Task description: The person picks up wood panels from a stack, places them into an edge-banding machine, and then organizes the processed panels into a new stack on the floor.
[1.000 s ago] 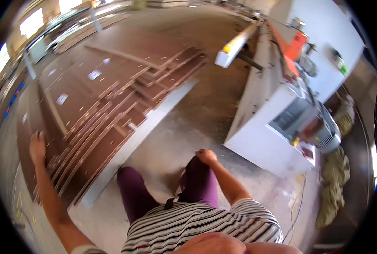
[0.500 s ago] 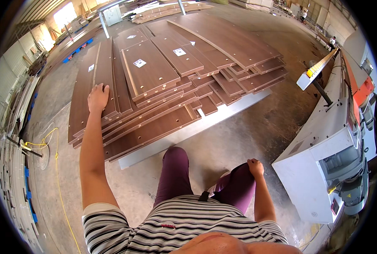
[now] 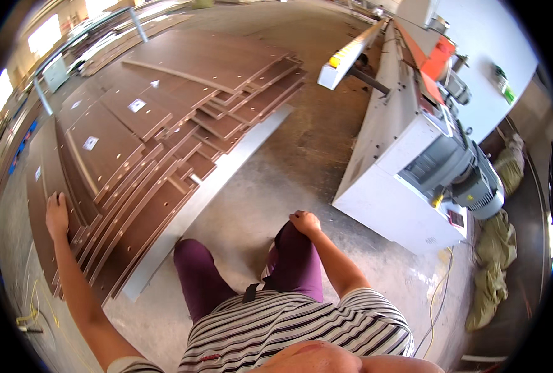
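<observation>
A broad stack of brown panels [image 3: 105,133] lies at the left, its layers stepped and uneven, with drilled holes along several edges. My left hand [image 3: 57,216] rests on top of the panels at their near left side, fingers apart and nothing lifted. On my right knee [image 3: 285,236], covered by purple trousers, sits my right hand [image 3: 305,222]; its fingers curl over the knee, their tips partly hidden. White labels, one of them a square label [image 3: 90,143], show on the upper panels. Beneath the stack a pale grey board [image 3: 211,193] sticks out toward me.
To the right stands a white machine [image 3: 382,193] with a grey motor [image 3: 475,186] and a yellow-topped rail [image 3: 351,53]. Olive-green cloth sacks [image 3: 493,273] lie beyond it. Cables [image 3: 441,292] run over the concrete floor. A yellow cord [image 3: 34,304] lies at the lower left.
The view has turned to the right, so the stack appears farther left and more of the machine shows. My left hand stays on the panels and my right hand on my knee.
</observation>
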Demonstrator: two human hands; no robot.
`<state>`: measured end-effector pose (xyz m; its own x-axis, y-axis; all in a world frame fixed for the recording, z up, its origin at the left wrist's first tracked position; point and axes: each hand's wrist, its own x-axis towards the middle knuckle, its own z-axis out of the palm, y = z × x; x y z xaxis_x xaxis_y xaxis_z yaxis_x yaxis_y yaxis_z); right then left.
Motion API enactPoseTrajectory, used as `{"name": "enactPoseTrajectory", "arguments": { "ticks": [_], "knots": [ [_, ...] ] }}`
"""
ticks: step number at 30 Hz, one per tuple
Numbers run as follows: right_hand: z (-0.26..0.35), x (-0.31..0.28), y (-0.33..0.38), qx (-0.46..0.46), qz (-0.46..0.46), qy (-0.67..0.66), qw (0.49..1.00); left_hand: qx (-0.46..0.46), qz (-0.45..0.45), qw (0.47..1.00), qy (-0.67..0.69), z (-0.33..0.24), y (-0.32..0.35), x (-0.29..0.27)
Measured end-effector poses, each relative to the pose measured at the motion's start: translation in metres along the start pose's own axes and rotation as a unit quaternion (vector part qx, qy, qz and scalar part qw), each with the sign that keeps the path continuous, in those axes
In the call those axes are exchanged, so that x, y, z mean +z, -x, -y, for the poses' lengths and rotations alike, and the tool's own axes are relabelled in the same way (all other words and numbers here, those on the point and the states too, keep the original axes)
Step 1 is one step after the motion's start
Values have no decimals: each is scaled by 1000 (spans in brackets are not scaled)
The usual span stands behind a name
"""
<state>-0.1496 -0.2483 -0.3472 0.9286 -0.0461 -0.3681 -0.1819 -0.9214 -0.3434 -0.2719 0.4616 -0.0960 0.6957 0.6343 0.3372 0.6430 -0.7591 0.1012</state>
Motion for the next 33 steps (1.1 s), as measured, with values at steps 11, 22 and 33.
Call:
{"name": "enactPoseTrajectory", "arguments": {
  "ticks": [11,22,33],
  "knots": [
    [-6,3,5,20,-32,-39,999,-7,18,1000,13,1,-13,11],
    [-44,4,-40,-113,-43,-190,974,8,9,1000,-14,5,-18,18],
    [-21,-303,-60,-240,-273,-757,542,-3,0,1000,-21,0,-13,13]
  ]
}}
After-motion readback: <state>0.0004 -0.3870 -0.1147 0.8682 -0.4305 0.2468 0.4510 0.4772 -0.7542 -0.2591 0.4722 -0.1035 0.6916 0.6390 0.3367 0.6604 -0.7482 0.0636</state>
